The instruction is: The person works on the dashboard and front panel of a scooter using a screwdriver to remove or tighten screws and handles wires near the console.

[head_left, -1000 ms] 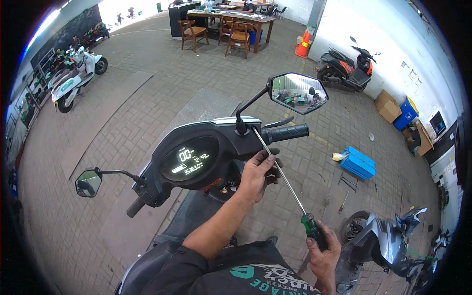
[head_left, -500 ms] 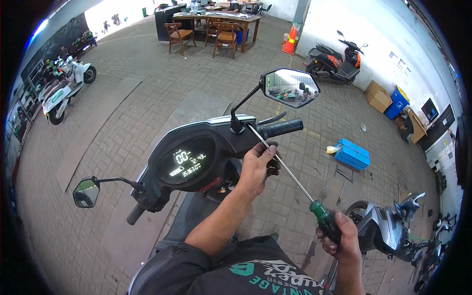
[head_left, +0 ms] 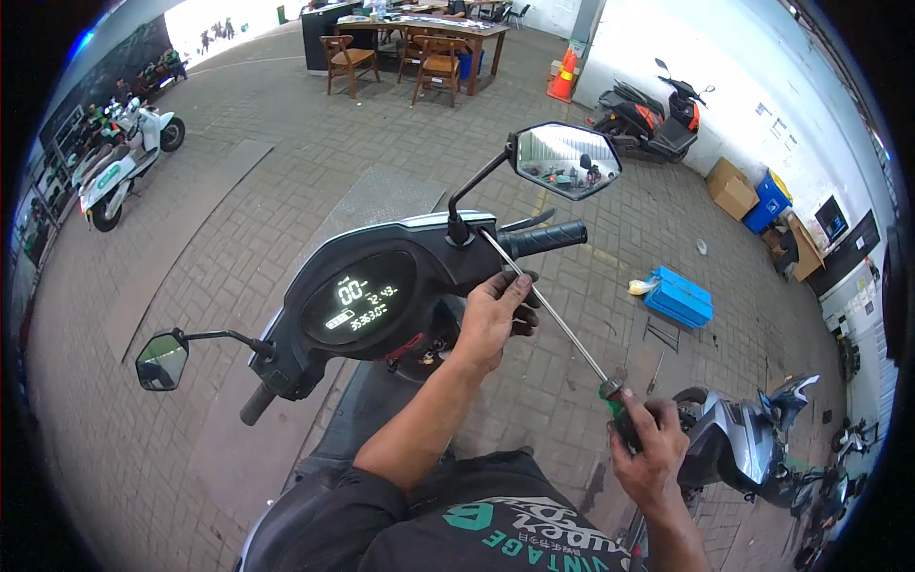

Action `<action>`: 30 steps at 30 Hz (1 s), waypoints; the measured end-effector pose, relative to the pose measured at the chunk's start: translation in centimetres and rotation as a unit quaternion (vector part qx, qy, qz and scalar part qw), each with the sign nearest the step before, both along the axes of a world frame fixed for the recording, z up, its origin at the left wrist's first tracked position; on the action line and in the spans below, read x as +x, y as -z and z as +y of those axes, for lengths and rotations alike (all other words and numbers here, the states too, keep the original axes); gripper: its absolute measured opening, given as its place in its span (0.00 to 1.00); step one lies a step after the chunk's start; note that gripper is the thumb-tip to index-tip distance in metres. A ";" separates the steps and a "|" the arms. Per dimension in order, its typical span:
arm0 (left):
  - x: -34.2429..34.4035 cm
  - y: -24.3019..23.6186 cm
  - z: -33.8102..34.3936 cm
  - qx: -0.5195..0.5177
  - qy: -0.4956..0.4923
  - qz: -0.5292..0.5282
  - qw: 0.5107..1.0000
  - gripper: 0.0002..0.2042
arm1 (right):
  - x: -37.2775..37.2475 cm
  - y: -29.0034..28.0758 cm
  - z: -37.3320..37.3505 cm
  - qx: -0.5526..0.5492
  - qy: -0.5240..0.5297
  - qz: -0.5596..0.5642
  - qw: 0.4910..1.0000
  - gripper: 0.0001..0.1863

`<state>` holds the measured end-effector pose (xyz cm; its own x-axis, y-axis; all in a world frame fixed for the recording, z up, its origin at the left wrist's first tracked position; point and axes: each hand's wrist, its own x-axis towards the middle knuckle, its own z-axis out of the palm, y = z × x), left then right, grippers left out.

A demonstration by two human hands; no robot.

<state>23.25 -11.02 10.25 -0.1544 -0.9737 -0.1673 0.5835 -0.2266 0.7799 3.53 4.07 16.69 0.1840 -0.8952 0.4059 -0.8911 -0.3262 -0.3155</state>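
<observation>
A long screwdriver [head_left: 570, 336] slants across the right side of a scooter's handlebar. My right hand [head_left: 650, 446] is wrapped round its green and black handle. Further up, my left hand [head_left: 498, 313] pinches the thin metal shaft between thumb and fingers. The tip meets the dark handlebar cover [head_left: 467, 259] beside the foot of the right mirror [head_left: 566, 160], just inboard of the black right grip [head_left: 553, 238]. What the tip touches is too small to make out. A lit dashboard display [head_left: 358, 297] lies left of my hands, and the left mirror [head_left: 162, 362] stands beyond it.
On the paved floor at right are a blue toolbox [head_left: 679, 297] and another thin tool [head_left: 656, 374]. A grey scooter [head_left: 739, 439] stands close by my right arm. Farther off are a black and red scooter [head_left: 653, 119], an orange cone [head_left: 563, 78], wooden chairs [head_left: 438, 69] and a white scooter [head_left: 124, 172].
My right hand has shifted its grip on the screwdriver handle, its fingers now higher and over the top. My left hand stays on the shaft. The view has tilted slightly.
</observation>
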 end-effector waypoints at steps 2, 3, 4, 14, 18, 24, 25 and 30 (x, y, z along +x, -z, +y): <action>0.4 0.1 0.3 -0.023 -0.003 -0.076 0.997 0.10 | -1.1 1.3 -0.1 -0.091 -0.027 -0.078 0.992 0.25; 0.5 0.4 0.5 -0.031 -0.006 -0.110 0.993 0.09 | -1.2 1.9 0.0 -0.064 -0.018 -0.211 0.975 0.24; 0.3 0.8 0.4 -0.090 -0.097 -0.149 0.980 0.08 | -0.8 2.6 0.1 -0.035 -0.010 -0.340 0.940 0.23; 3.9 1.2 -2.5 -0.344 -0.395 -0.534 0.663 0.11 | 0.6 6.0 1.3 -0.174 -0.016 -0.326 0.929 0.21; 3.7 1.4 -2.4 -0.374 -0.374 -0.577 0.622 0.11 | 1.3 5.9 2.2 -0.083 0.030 -0.443 0.892 0.22; 3.8 1.1 -1.9 -0.340 -0.348 -0.578 0.655 0.13 | 0.1 7.1 2.9 -0.041 0.060 -0.419 0.905 0.24; 3.5 1.0 -1.9 -0.330 -0.344 -0.572 0.667 0.14 | 0.3 7.2 2.5 -0.102 0.055 -0.401 0.909 0.24; 3.0 1.1 -2.2 -0.320 -0.371 -0.589 0.643 0.18 | 1.5 5.8 1.3 -0.199 -0.020 -0.293 0.935 0.24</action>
